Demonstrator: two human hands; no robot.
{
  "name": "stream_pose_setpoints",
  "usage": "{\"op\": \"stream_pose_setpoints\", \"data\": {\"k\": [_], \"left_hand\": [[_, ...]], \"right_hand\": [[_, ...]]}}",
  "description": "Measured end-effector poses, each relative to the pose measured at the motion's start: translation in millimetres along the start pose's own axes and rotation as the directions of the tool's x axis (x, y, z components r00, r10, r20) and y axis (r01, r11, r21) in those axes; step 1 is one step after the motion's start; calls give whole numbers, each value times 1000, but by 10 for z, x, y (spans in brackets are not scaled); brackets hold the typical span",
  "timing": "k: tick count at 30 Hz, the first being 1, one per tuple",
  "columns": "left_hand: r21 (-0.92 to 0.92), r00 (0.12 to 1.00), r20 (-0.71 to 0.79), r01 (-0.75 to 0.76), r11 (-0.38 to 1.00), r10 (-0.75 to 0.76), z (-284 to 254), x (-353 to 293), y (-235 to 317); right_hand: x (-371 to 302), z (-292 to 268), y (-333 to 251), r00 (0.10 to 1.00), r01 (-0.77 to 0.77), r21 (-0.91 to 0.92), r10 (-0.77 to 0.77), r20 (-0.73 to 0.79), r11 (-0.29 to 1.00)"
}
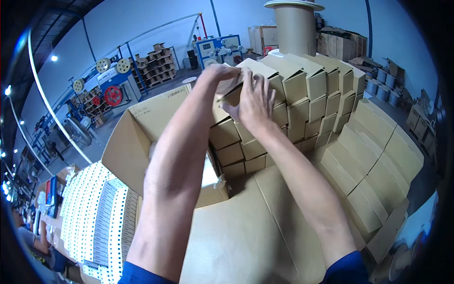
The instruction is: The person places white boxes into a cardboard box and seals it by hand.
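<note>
Both my arms stretch forward to the top left end of a stack of small brown cardboard boxes. Between my hands is one small cardboard box, tilted at the top row. My left hand is curled over its far left side, with the fingertips partly hidden. Against its right side lies my right hand, fingers bent over the upper edge and thumb underneath. Below my left forearm an open carton stands with its flaps raised; a pale piece shows inside.
A second group of cardboard boxes stands at the right. Flat cardboard covers the near surface. White perforated strips are piled at left, near a seated person. A large spool and blue machines stand behind.
</note>
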State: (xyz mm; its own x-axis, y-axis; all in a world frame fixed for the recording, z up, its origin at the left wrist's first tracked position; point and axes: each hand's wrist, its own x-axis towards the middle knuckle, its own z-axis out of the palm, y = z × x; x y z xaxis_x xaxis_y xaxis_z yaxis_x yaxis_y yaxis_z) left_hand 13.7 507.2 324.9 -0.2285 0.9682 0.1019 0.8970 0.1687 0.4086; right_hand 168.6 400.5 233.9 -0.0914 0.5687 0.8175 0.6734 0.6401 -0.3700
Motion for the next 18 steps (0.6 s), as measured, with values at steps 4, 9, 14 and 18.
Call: {"op": "stream_pose_setpoints", "data": {"k": [4,9,14,18], "left_hand": [[-41,994,-86,-71,997,68,20,-243,78],[-156,974,-220,-85,984,50,-464,-546,82],[-263,947,-319,-107,959,18,-998,-905,-39],[-388,922,-355,-293,874,151,-1417,-1585,-301]], "right_hand": [[-18,273,-54,999,-30,-34,31,37,999],[113,144,-369,996,31,-2,-31,-81,1000],[198,-43,-833,953,202,-8,-198,-228,979],[74,-470,-1152,892,393,192,-322,-317,899]]}}
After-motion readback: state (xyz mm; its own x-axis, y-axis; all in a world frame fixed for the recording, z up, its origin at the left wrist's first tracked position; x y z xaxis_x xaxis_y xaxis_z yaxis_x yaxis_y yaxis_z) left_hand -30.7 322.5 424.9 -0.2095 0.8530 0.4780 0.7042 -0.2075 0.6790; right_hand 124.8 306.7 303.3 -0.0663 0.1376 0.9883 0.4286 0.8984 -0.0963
